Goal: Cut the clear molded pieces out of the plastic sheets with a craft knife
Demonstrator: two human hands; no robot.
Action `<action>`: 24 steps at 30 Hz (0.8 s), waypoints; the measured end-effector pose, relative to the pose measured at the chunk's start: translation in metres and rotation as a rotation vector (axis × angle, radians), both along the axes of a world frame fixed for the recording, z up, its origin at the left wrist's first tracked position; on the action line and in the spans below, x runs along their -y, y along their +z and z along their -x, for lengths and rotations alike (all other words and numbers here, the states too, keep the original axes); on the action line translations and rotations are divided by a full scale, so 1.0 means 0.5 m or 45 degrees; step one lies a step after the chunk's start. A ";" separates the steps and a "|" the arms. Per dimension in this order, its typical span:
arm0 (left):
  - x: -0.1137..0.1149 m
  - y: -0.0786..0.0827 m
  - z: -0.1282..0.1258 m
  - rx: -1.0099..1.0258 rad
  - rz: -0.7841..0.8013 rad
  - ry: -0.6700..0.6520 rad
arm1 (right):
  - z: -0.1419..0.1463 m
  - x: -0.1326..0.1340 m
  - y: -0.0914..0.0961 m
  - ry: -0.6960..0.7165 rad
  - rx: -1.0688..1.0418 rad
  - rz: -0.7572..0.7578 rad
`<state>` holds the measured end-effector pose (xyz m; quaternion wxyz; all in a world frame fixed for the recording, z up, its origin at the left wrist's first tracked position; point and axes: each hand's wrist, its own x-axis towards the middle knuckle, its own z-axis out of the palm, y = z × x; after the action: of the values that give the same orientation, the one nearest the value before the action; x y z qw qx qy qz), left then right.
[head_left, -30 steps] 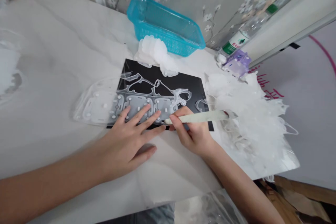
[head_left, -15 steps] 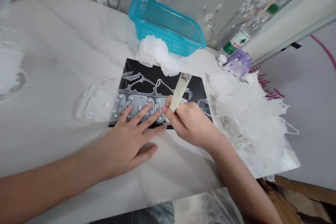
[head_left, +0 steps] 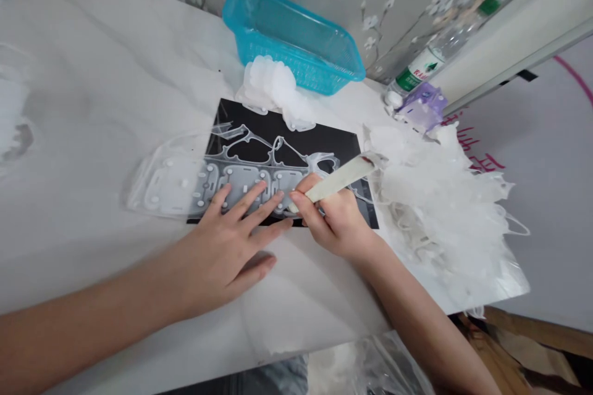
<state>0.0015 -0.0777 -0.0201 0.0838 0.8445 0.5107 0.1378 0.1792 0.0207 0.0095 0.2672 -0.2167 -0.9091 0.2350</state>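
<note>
A translucent plastic sheet (head_left: 245, 184) with moulded rounded panels and thin open frames lies partly on a black board (head_left: 248, 108), its left end over the white table. My left hand (head_left: 231, 237) is spread flat, fingertips pressing on the panels. My right hand (head_left: 340, 219) is closed around a cream stick-like tool (head_left: 340, 178), which leans to the upper right. The tool's lower tip meets the sheet beside my left fingers; whether it bears a blade is hidden. Just behind the board's upper edge sits a pile of cut-out translucent pieces (head_left: 271, 83).
A blue plastic basket (head_left: 301, 65) stands at the back against the wall. Right of the board is a heap of white plastic scraps (head_left: 435, 197). A water bottle (head_left: 424, 65) and a purple packet (head_left: 424, 105) are behind it. More pale plastic (head_left: 12, 114) lies far left.
The tool's upper end has swung to the right and down, so it leans more. My left hand stays spread in the same place on the sheet.
</note>
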 end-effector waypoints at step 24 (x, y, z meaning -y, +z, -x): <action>0.000 0.003 -0.003 0.056 0.029 0.043 | -0.009 -0.004 0.001 0.130 -0.040 0.070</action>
<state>0.0028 -0.0777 -0.0188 0.1023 0.8316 0.5243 0.1519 0.1838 0.0227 0.0099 0.2631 -0.1735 -0.9078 0.2766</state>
